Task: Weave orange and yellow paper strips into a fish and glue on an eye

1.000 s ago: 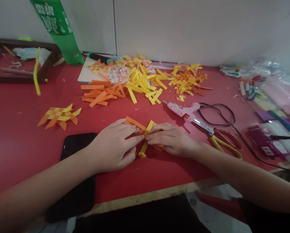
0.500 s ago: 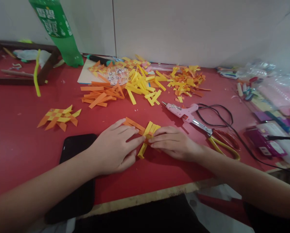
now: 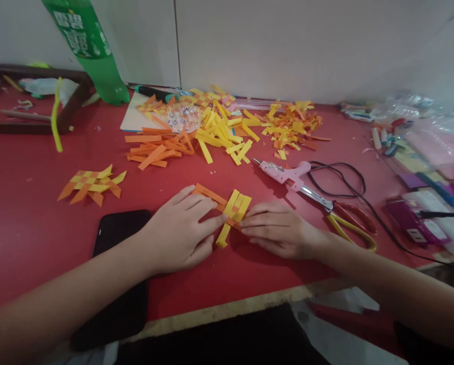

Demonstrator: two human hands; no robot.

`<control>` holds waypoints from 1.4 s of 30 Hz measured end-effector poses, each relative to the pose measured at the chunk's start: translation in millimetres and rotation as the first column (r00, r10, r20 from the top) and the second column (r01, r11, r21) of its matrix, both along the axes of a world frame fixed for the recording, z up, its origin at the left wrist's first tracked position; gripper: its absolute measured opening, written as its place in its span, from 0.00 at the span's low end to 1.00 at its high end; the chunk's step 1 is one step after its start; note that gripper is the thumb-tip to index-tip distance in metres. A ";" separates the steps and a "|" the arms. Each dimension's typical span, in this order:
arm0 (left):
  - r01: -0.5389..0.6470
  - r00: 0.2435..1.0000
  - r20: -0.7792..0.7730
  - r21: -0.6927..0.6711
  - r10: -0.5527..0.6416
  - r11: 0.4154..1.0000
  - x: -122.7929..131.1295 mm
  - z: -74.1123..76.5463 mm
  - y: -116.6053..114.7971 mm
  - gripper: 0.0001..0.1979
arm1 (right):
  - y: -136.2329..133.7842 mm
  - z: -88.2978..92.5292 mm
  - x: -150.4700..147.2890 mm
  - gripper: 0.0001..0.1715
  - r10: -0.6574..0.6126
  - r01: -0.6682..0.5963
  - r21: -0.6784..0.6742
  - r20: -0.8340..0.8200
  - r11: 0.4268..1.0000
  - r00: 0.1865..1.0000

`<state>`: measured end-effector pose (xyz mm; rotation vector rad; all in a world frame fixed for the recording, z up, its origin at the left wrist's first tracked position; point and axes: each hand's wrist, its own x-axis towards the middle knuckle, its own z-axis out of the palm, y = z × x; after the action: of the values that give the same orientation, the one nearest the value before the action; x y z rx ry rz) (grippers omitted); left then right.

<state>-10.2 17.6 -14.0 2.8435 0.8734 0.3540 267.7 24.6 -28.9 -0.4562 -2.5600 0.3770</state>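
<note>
Between my hands lies a small piece of woven paper strips [image 3: 237,205], yellow ones crossing orange ones, on the red table. My left hand [image 3: 186,228] is closed at its left side, the index fingertip pressing on the weave and an orange strip [image 3: 209,194] sticking out past the fingers. At the right edge, my right hand [image 3: 278,229] pinches the end of an orange strip with its fingers together. A yellow strip [image 3: 222,235] with a folded end points toward me. The undersides of both hands' grips are hidden.
A finished-looking woven paper fish [image 3: 93,183] lies left, above a black phone [image 3: 122,299]. Behind are orange strips [image 3: 158,149], yellow strips [image 3: 219,126] and paper scraps [image 3: 295,126]. A pink glue gun [image 3: 283,175], pliers [image 3: 344,218] and a cord are right; a green bottle [image 3: 93,56] stands back left.
My right hand has slid slightly right and down along the weave, uncovering more of the yellow strips and an orange strip. My left hand has hardly moved.
</note>
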 end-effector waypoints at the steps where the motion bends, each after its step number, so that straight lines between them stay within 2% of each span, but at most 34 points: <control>1: -0.001 1.000 0.001 0.001 0.001 1.000 0.2 0.0 0.0 0.19 | -1.0 0.7 1.0 0.15 -0.002 0.002 -0.002 0.002 1.000 1.000; 12: -0.001 1.000 -0.001 -0.046 0.001 0.999 -0.7 -1.1 0.3 0.23 | -3.0 6.4 4.2 0.17 0.039 -0.038 -0.053 0.022 0.998 0.999; 20: -0.005 1.000 0.008 -0.089 0.006 0.996 -0.3 -0.4 1.1 0.22 | 3.9 8.8 -12.5 0.12 -0.074 0.075 0.047 -0.015 0.996 0.997; 26: -0.001 1.000 0.026 -0.149 0.005 0.989 -2.7 0.3 3.0 0.21 | 7.7 0.4 -18.8 0.14 -0.063 0.063 0.058 -0.005 0.996 0.998; 32: -0.027 0.996 0.074 -0.226 0.045 0.974 -5.5 -2.1 4.2 0.22 | 7.9 0.5 -17.8 0.15 -0.060 0.058 0.068 0.027 0.996 0.998; 37: -0.029 0.993 0.109 -0.211 0.053 0.977 -7.9 -5.5 2.4 0.22 | 7.2 0.6 -16.3 0.14 -0.054 0.053 0.064 0.003 0.997 0.999; 42: -0.029 0.996 0.073 -0.167 0.042 0.986 -8.3 -3.8 -0.6 0.21 | 6.7 1.8 -19.1 0.13 -0.074 0.075 0.050 -0.018 0.996 0.997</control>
<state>-18.5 17.0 -17.7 2.6476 0.8956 0.3730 248.5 31.2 -27.1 -0.5262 -2.5222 0.2870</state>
